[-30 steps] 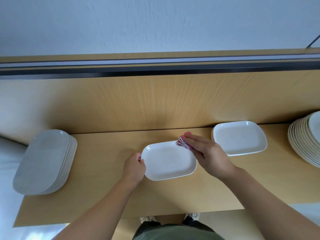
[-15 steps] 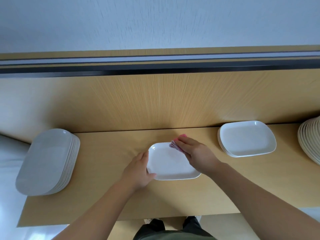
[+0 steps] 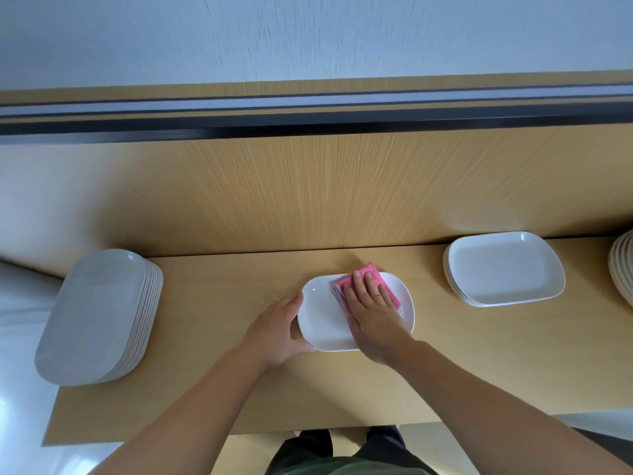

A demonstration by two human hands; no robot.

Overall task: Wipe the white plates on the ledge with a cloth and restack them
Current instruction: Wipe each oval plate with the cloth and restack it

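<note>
The white plate I'm working on lies flat on the wooden ledge, a rounded rectangle with a shallow rim. My pink cloth is folded and pressed flat on its far right part. Left of it sits a tall stack of plates — overhanging the ledge's end. To the right, a short stack, and another stack at the frame's edge.

Both forearms bare to frame edge, no sleeves visible. Left hand and right hand: no rings, watch or gloves. Bottom centre of frame: dark olive-green top, dark trousers below ledge edge.
</note>
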